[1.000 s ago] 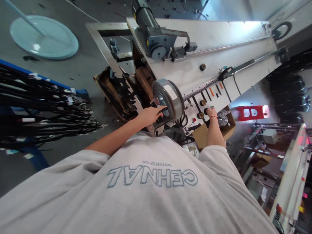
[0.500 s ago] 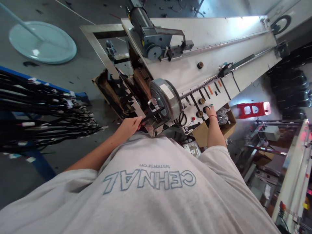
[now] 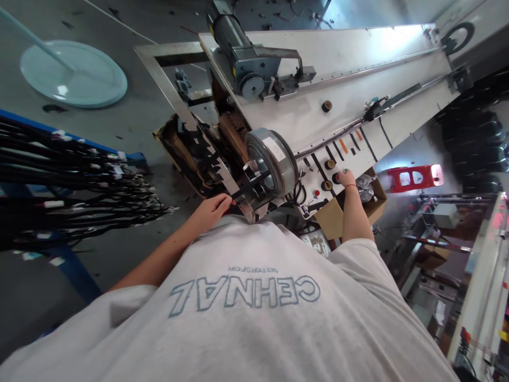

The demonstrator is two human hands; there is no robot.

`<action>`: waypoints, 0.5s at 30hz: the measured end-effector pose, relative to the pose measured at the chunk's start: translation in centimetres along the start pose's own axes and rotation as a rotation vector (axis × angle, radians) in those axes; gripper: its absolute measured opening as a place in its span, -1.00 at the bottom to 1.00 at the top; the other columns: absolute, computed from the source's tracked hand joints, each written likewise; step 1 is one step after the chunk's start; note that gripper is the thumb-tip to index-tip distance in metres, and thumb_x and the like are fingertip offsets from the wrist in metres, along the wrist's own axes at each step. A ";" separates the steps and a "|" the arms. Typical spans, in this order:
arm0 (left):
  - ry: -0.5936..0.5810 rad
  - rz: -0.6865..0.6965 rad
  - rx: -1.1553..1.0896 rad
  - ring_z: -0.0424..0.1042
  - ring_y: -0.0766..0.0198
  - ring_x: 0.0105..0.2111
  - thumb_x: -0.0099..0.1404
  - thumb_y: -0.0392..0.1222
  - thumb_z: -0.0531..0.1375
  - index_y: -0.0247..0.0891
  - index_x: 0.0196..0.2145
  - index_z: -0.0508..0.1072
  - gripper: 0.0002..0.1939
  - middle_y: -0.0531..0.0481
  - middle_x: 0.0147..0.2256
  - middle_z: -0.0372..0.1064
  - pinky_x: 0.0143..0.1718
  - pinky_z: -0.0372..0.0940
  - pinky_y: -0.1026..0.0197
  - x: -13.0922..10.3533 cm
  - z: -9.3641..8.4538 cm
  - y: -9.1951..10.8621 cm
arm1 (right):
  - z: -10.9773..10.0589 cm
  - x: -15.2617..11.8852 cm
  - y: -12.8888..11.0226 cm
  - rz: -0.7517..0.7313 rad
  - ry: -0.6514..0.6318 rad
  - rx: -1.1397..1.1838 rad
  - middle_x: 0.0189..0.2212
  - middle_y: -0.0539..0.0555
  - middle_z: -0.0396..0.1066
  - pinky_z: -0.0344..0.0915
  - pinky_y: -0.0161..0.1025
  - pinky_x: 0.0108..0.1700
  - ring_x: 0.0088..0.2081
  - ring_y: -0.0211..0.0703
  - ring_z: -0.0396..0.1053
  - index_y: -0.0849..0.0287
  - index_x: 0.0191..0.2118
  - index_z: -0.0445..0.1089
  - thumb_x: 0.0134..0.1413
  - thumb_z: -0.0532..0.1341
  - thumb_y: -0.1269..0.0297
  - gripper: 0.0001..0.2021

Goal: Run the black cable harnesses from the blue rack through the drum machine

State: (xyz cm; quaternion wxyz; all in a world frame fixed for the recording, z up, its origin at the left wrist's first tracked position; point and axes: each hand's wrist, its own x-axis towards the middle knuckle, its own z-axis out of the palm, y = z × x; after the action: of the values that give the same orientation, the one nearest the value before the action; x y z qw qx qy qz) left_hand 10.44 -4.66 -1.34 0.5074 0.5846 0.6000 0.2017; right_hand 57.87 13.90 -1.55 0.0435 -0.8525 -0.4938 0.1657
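Note:
My left hand (image 3: 214,207) is closed in a pinch around the end of a black cable (image 3: 254,184). That cable runs over the metal frame into the round metal ring (image 3: 274,162) of the machine. On the white tabletop (image 3: 302,114), at its near edge, my right hand (image 3: 347,180) has its fingers on a small roll of black tape (image 3: 336,178) with a reddish core; the fingertips are partly hidden. Two more tape rolls (image 3: 327,185) (image 3: 330,164) lie beside it. Short black and orange strips (image 3: 343,146) are fixed to the tabletop nearby.
A motor unit (image 3: 248,69) and a single tape roll (image 3: 326,106) sit on the tabletop. An open cardboard box (image 3: 376,209) is below my right forearm. Black cable bundles (image 3: 79,185) hang on a blue rack at left. A red stool (image 3: 415,178) stands at right.
My right hand has shifted slightly off the tape roll, so the roll's reddish core now shows. The left hand keeps its grip on the cable. The view has moved a little.

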 end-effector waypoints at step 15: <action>0.105 0.278 0.014 0.25 0.30 -0.51 0.39 0.03 -0.12 -0.29 -0.42 0.37 -0.56 0.06 -0.57 0.25 -0.41 0.14 0.27 5.5 -2.7 1.2 | 13.9 -21.7 -18.9 -0.627 -0.055 0.351 -0.04 0.31 0.34 0.11 0.04 0.19 0.13 0.04 0.22 0.23 -0.17 0.31 0.14 0.16 0.30 -0.84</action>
State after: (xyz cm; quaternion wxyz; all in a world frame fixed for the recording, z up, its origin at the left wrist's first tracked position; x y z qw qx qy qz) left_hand 9.84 1.52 -1.35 0.4385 0.6542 0.5405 0.2958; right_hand 27.82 3.68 -4.93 0.2245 -0.6343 -0.6965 0.2494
